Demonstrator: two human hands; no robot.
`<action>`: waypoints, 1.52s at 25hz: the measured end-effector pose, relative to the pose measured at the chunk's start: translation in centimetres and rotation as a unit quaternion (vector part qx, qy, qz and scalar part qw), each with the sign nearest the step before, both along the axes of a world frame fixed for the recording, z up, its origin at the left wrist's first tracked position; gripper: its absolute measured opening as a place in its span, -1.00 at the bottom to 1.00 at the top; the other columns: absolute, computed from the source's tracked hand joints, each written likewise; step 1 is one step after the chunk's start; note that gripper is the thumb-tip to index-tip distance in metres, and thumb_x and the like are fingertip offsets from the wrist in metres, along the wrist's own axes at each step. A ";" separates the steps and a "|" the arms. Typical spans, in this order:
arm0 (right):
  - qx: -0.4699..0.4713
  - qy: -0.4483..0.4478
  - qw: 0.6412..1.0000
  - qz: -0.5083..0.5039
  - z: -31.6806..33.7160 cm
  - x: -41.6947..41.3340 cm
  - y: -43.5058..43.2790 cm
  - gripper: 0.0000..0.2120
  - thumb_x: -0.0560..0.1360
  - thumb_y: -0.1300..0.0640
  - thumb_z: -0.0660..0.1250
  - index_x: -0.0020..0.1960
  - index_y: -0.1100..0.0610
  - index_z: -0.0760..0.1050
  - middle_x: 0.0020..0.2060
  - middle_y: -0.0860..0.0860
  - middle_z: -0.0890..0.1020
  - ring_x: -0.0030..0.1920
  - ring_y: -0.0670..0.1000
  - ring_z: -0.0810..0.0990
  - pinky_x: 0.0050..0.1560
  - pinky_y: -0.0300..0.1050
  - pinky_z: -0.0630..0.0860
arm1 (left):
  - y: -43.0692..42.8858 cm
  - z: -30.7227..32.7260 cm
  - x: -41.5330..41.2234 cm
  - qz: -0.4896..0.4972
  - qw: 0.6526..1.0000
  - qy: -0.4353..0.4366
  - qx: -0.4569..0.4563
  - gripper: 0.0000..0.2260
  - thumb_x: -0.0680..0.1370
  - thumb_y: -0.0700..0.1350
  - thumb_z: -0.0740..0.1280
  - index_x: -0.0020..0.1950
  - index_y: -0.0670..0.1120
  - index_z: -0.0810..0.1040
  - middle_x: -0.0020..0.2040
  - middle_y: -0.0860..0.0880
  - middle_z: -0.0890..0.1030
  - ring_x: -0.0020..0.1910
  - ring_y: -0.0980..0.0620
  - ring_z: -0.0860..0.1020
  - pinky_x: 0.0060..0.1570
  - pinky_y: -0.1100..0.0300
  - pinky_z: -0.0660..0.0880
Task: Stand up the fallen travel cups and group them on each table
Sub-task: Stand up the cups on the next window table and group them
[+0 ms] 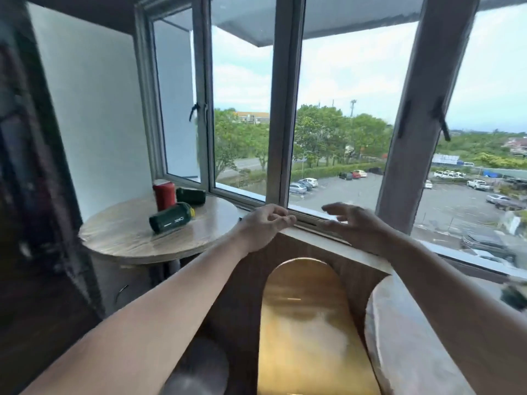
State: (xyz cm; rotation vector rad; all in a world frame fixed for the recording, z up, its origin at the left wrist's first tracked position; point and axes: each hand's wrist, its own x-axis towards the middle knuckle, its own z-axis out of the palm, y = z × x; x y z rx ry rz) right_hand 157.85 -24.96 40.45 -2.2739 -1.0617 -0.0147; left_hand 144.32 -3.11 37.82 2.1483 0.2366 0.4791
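Note:
On the round wooden table (122, 238) at the left, a red travel cup (164, 195) stands upright. A dark green cup (190, 196) lies on its side behind it, near the window. Another dark green cup (170, 217) with a yellow tab lies on its side in front of the red one. My left hand (263, 226) hovers just right of that table, fingers loosely curled, holding nothing. My right hand (353, 223) is held out over the window sill with fingers spread and empty. A dark object (514, 295), blurred, shows at the right edge beyond my right arm.
A second round table (399, 337) sits at the lower right, partly under my right arm. Between the tables is a brown panel with a glossy arched golden surface (302, 323). A large window with grey frames (281, 109) runs along the back. A dark cabinet edge (34, 166) borders the left.

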 end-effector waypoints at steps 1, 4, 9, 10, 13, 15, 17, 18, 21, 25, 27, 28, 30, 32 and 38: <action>0.008 0.006 1.000 0.006 -0.3 -0.8 3.4 -0.26 0.35 -0.38 0.40 0.43 -0.03 0.50 0.34 0.02 0.63 0.32 0.08 0.60 0.33 0.03 0.50 | 2.7 -0.3 -1.2 0.016 1.000 -0.003 0.004 -0.55 0.48 0.32 0.36 0.28 0.11 0.62 0.18 0.07 0.68 0.20 0.05 0.62 0.28 -0.02 0.54; 0.023 0.039 0.998 0.042 -1.5 -2.7 12.9 -0.40 0.44 -0.26 0.46 0.40 -0.04 0.52 0.29 0.00 0.66 0.30 0.04 0.61 0.30 -0.01 0.52 | 11.0 -1.2 -4.3 0.056 0.998 0.002 0.008 -0.58 0.52 0.29 0.37 0.28 0.10 0.62 0.20 0.06 0.68 0.19 0.06 0.62 0.18 0.10 0.55; 0.021 0.086 0.992 0.087 -2.7 -3.6 25.0 -0.39 0.42 -0.26 0.47 0.41 -0.07 0.52 0.32 -0.04 0.62 0.30 -0.01 0.60 0.31 0.01 0.53 | 21.9 -2.7 -8.0 0.125 0.992 0.004 -0.006 -0.64 0.55 0.20 0.40 0.26 0.05 0.63 0.14 0.04 0.67 0.13 0.08 0.62 0.07 0.19 0.51; 0.018 0.094 0.991 0.092 -2.9 -3.4 27.2 -0.39 0.43 -0.25 0.47 0.41 -0.06 0.52 0.34 -0.04 0.62 0.30 0.00 0.60 0.34 0.02 0.51 | 23.8 -3.1 -8.5 0.141 0.990 0.010 -0.008 -0.65 0.55 0.20 0.40 0.24 0.05 0.64 0.12 0.06 0.67 0.11 0.10 0.62 0.06 0.19 0.51; 0.012 0.128 0.986 0.106 -3.4 -2.5 33.5 -0.42 0.46 -0.18 0.49 0.43 -0.04 0.51 0.34 -0.01 0.60 0.26 0.02 0.61 0.24 -0.05 0.51 | 29.0 -4.5 -9.5 0.176 0.984 0.028 -0.006 -0.67 0.53 0.22 0.41 0.21 0.10 0.64 0.11 0.07 0.67 0.12 0.08 0.61 0.13 0.10 0.54; 0.015 0.156 0.981 0.114 -3.8 -1.5 37.6 -0.43 0.46 -0.15 0.51 0.41 -0.02 0.52 0.25 -0.01 0.63 0.19 0.05 0.64 0.16 -0.05 0.57 | 32.4 -4.7 -9.4 0.189 0.981 0.031 -0.005 -0.68 0.55 0.18 0.40 0.23 0.07 0.63 0.12 0.05 0.67 0.13 0.08 0.61 0.07 0.15 0.53; 0.014 0.166 0.979 0.117 -4.3 0.0 41.7 -0.45 0.43 -0.15 0.52 0.37 -0.01 0.55 0.13 -0.05 0.67 0.17 0.06 0.67 0.22 0.08 0.61 | 36.0 -4.7 -8.6 0.205 0.978 0.032 0.005 -0.70 0.57 0.17 0.39 0.23 0.07 0.63 0.14 0.06 0.67 0.15 0.09 0.59 0.05 0.17 0.49; 0.010 0.158 0.981 0.116 -4.6 1.0 43.7 -0.46 0.42 -0.17 0.53 0.34 -0.02 0.57 0.12 -0.05 0.69 0.16 0.06 0.68 0.25 0.10 0.59 | 37.9 -4.7 -8.0 0.214 0.976 0.031 0.010 -0.71 0.57 0.18 0.39 0.22 0.08 0.64 0.14 0.07 0.67 0.17 0.09 0.58 0.09 0.13 0.49; -0.013 0.142 0.983 0.111 -5.2 3.5 48.8 -0.39 0.34 -0.26 0.51 0.30 0.00 0.60 0.14 -0.01 0.71 0.05 -0.02 0.64 0.14 -0.03 0.59 | 42.5 -5.1 -6.2 0.236 0.971 0.023 0.002 -0.69 0.53 0.23 0.38 0.17 0.11 0.65 0.13 0.07 0.68 0.18 0.09 0.59 0.23 0.03 0.50; -0.045 0.146 0.985 0.084 -5.6 5.9 53.9 -0.34 0.30 -0.30 0.45 0.20 0.15 0.62 0.04 0.13 0.70 -0.12 0.04 0.56 -0.08 0.01 0.51 | 47.7 -5.7 -2.9 0.250 0.968 0.024 -0.020 -0.60 0.41 0.29 0.34 0.13 0.11 0.65 0.10 0.08 0.70 0.16 0.07 0.62 0.18 0.06 0.53; -0.070 0.138 0.986 0.062 -6.1 6.9 55.9 -0.43 0.41 -0.25 0.44 0.12 0.23 0.63 -0.18 0.13 0.65 -0.22 0.05 0.51 -0.19 -0.01 0.45 | 50.7 -5.4 -0.6 0.245 0.969 0.019 -0.027 -0.64 0.47 0.25 0.36 0.15 0.09 0.64 0.09 0.07 0.69 0.13 0.05 0.62 0.05 0.12 0.51; -0.086 0.136 0.986 0.046 -6.4 7.2 56.6 -0.45 0.43 -0.26 0.42 0.09 0.23 0.64 -0.23 0.10 0.61 -0.23 0.06 0.52 -0.21 -0.02 0.49 | 52.2 -5.2 0.7 0.243 0.970 0.014 -0.022 -0.67 0.52 0.19 0.37 0.18 0.05 0.63 0.09 0.05 0.67 0.11 0.04 0.61 -0.01 0.14 0.47; -0.115 0.149 0.982 0.008 -7.2 7.8 57.6 -0.45 0.44 -0.30 0.40 0.07 0.20 0.64 -0.19 0.08 0.62 -0.16 0.07 0.61 -0.17 0.00 0.67 | 55.2 -4.9 3.6 0.245 0.970 -0.003 -0.008 -0.69 0.58 0.12 0.38 0.24 0.00 0.59 0.15 0.00 0.64 0.11 0.00 0.59 -0.01 0.15 0.43; -0.116 0.192 0.974 -0.040 -8.2 8.0 58.3 -0.43 0.41 -0.32 0.42 0.09 0.18 0.65 -0.06 0.11 0.65 -0.09 0.12 0.70 -0.13 0.09 0.73 | 58.3 -4.9 6.4 0.238 0.971 -0.004 0.004 -0.63 0.58 0.13 0.37 0.32 -0.02 0.53 0.24 -0.07 0.59 0.18 -0.06 0.58 0.07 0.13 0.42; -0.075 0.399 0.912 -0.059 -10.4 7.2 58.5 -0.46 0.43 -0.27 0.46 0.23 0.09 0.60 0.20 0.15 0.62 -0.09 0.25 0.76 -0.11 0.12 0.73 | 62.4 -6.4 11.4 0.163 0.985 0.053 -0.024 -0.47 0.62 0.16 0.31 0.51 -0.08 0.44 0.42 -0.17 0.55 0.38 -0.19 0.51 0.32 0.03 0.39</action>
